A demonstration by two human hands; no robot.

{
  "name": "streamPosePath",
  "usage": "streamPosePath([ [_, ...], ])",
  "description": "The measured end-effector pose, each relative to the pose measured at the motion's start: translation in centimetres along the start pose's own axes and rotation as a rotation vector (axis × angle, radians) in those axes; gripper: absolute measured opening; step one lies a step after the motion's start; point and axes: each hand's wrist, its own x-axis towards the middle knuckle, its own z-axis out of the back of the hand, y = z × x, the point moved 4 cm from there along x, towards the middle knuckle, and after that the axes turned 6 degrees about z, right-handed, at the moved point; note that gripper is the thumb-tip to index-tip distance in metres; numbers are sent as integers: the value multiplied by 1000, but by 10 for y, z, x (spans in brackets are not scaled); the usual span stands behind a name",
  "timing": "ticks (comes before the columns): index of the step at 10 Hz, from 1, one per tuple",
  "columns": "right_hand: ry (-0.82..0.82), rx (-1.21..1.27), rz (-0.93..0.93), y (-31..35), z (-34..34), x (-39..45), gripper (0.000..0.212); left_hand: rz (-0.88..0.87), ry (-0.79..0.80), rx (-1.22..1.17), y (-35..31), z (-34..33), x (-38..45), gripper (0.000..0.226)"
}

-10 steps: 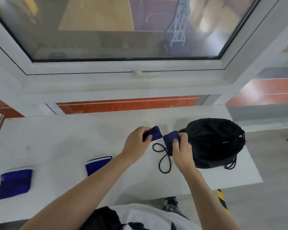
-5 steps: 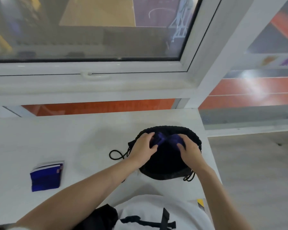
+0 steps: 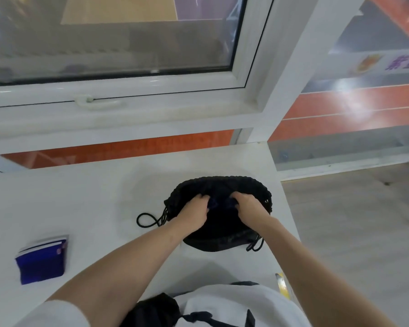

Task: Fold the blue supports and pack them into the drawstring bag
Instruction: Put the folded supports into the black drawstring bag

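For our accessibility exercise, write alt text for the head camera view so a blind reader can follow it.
Both hands, left hand and right hand, push a blue support into a black drawstring bag on a white table. Another folded blue support lies at the table's left.

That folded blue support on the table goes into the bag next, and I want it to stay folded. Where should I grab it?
Pinch the folded blue support across its layered top edge, where the white-trimmed ends stack, coming from above with the left hand, which is nearer. It lies flat on the table, so clamping those layers probably keeps it folded.
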Motion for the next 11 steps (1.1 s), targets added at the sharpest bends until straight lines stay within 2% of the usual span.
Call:
streamPosePath([
  [2,123,-135,65,-3,-12,13,35,-54,137,173,8,-11,15,31],
  [4,228,-245,45,-10,-31,26,34,-110,89,422,2,-25,39,27],
  [5,231,-231,20,-14,-36,30,34,-89,71,318,-7,-20,42,43],
  [6,225,-234,16,-17,-42,32,34,-122,76,327,-10,-22,41,40],
  [7,204,-235,21,-17,-43,30,36,-19,123,283,-9,-25,41,28],
  [9,17,-125,85,-3,-25,8,39,-36,75,240,-12,-9,19,24],
  [11,-328,23,188,41,-2,-37,28,-124,-202,74,4,25,-59,34],
])
